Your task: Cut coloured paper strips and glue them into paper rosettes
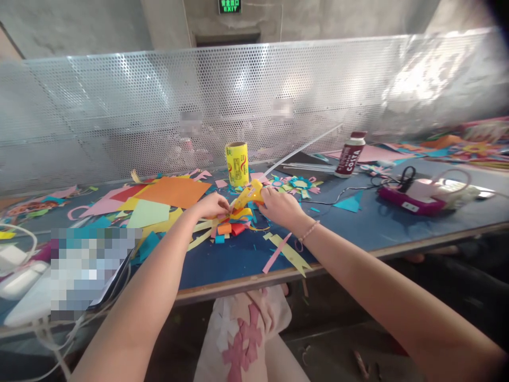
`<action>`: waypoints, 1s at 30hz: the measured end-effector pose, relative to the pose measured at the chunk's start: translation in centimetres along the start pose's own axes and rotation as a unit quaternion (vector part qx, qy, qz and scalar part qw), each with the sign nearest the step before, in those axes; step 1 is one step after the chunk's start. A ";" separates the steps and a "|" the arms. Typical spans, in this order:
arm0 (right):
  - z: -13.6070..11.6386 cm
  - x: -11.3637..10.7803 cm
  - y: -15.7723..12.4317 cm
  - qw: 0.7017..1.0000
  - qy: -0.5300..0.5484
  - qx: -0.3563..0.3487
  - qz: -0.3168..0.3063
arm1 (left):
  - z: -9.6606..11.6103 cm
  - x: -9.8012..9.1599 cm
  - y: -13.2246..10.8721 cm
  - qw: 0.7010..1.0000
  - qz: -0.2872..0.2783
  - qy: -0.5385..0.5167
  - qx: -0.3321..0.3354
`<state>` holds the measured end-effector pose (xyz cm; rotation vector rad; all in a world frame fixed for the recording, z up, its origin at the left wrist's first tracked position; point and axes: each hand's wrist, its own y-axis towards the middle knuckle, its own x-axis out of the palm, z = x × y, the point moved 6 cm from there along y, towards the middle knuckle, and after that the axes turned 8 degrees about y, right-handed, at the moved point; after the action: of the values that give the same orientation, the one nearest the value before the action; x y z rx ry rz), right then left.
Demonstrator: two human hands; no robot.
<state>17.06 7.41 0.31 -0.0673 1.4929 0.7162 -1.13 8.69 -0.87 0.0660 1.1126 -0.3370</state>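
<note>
My right hand (281,207) is wrapped round the handle of a yellow hot glue gun (246,196). A long whitish glue stick (304,148) juts from its back, up to the right. The nozzle points down and left, close to the fingertips of my left hand (213,206). Those fingers are closed in a pinch on a looped paper-strip decoration (225,229) in orange, red, yellow and blue, lying on the blue table (238,265). Exactly which strip they grip is hidden. Pale yellow strips (202,233) trail from its left side.
Coloured paper sheets (175,191) lie left of centre. Behind the work stand a yellow cardboard tube (237,163) and a brown-labelled bottle (351,154). A purple power strip (411,200) with cables lies right; a blurred-out device (32,300) lies left. A perforated metal screen (159,106) bounds the back.
</note>
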 end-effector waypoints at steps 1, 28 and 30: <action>0.0 0.0 0.0 1.000 0.000 -0.001 -0.002 | -0.1 0.0 0.1 1.000 0.002 -0.001 0.002; 0.3 -1.6 -0.3 1.000 0.008 -0.014 0.005 | 1.0 -0.2 0.0 0.995 0.057 0.078 -0.011; 0.5 -1.6 -0.3 1.000 0.013 -0.007 0.010 | 1.1 -0.2 0.1 0.994 0.062 0.088 -0.019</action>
<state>17.76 6.76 1.76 -0.0730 1.5159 0.7450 -0.25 8.56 -0.21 0.1319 1.2828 -0.2012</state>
